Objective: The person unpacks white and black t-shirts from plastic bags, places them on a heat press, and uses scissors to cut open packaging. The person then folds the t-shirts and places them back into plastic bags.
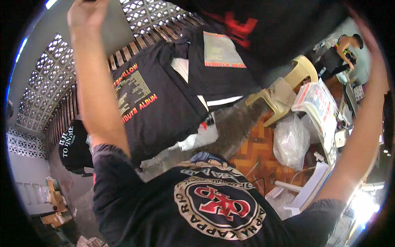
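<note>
My left hand [88, 14] is raised at the top left, its fingers cut off by the frame's edge, with a bit of something dark at them; its grip cannot be told. My right hand [364, 34] is up at the top right, blurred and partly out of the picture, beside the edge of a raised black cloth [287, 31] with a red print. That cloth hangs in the air across the top. Below it lie a black printed T-shirt [172, 102] and another black T-shirt [216, 78] with a grey print panel, with white pieces showing beneath and between them.
A beige plastic chair [301, 72] bears cloth and stands at the right, near a printed white sheet [321, 102] and a clear plastic bag [290, 142]. Another person [345, 52] is farther back. A black printed garment [75, 148] is at left; cardboard [57, 219] lies lower left.
</note>
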A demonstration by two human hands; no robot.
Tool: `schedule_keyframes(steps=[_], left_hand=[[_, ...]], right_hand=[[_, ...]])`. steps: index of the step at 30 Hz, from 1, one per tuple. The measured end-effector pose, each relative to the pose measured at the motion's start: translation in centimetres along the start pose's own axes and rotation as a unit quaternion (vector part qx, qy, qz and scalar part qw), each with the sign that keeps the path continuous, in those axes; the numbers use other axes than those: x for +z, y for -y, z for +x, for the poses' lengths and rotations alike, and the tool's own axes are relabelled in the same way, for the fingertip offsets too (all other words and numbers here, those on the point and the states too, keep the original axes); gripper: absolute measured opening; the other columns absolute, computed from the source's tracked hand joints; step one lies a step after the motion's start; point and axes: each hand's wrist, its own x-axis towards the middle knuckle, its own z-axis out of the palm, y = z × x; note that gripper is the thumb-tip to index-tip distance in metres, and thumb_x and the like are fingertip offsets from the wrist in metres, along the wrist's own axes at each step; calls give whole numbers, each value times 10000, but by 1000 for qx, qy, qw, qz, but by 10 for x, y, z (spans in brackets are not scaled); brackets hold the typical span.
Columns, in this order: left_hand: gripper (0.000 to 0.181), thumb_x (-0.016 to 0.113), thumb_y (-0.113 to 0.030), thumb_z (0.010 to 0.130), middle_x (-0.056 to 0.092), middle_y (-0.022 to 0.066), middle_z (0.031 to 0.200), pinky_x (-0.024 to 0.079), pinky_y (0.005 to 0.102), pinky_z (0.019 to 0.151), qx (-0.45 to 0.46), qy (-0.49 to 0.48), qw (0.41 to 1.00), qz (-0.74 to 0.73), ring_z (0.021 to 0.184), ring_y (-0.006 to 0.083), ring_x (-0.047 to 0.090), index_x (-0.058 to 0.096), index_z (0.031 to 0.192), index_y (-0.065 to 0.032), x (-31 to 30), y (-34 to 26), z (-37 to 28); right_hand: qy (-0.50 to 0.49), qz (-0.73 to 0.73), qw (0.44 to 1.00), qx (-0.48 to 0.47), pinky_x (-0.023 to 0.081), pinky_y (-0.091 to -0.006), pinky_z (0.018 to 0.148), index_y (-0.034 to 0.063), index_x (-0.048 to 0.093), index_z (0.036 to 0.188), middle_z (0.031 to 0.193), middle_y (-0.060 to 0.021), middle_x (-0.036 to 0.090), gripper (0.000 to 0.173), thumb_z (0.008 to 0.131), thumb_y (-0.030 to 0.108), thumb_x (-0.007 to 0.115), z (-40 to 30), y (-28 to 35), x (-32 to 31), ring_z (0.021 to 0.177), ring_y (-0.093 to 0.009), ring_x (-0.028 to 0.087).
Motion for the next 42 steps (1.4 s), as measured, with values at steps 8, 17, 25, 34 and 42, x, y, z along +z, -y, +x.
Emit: schedule_keyframes(steps=[8, 17, 25, 34, 42], left_hand=[[317, 572, -224, 992, 588, 183, 1159, 552, 556, 860, -57, -358, 904, 227, 1058, 348, 603, 513, 1153, 43, -176, -116, -74], [514, 567, -290, 997, 545, 106, 1366, 429, 361, 1043, -147, -376, 862, 306, 1200, 248, 550, 445, 1405, -2, -240, -95, -463], [267, 612, -160, 875, 702, 170, 1048, 493, 433, 904, -339, -498, 288, 744, 1014, 343, 648, 701, 1052, 19, -225, 23, -588], [261, 696, -12, 755, 627, 142, 1173, 382, 504, 1073, -119, 87, 720, 678, 1206, 360, 539, 672, 1011, -56, -88, 363, -314], [534, 593, -264, 905, 408, 176, 1468, 153, 532, 1186, -265, -57, 543, 795, 1421, 341, 304, 459, 1369, -34, -77, 540, -263]], right_hand=[[150, 60, 945, 284, 608, -484, 734, -21, 556, 1110, 1036, -194, 643, 239, 937, 142, 582, 45, -301, 113, 848, -364, 671], [247, -154, 795, 533, 567, -382, 726, 89, 578, 1043, 1039, -52, 602, 242, 918, 269, 682, -158, -498, -6, 861, -234, 647], [347, -622, 672, 203, 537, -418, 735, 74, 706, 833, 851, -144, 710, 306, 813, 379, 717, -179, -553, -99, 782, -316, 687], [396, -670, 621, -93, 498, -437, 871, 90, 632, 986, 1032, -114, 634, 157, 868, 194, 632, 6, -615, -97, 1038, -329, 591], [568, -478, 620, -254, 457, -399, 854, 106, 632, 1040, 1028, -30, 648, 243, 814, 174, 692, 96, -686, -84, 1005, -237, 594]])
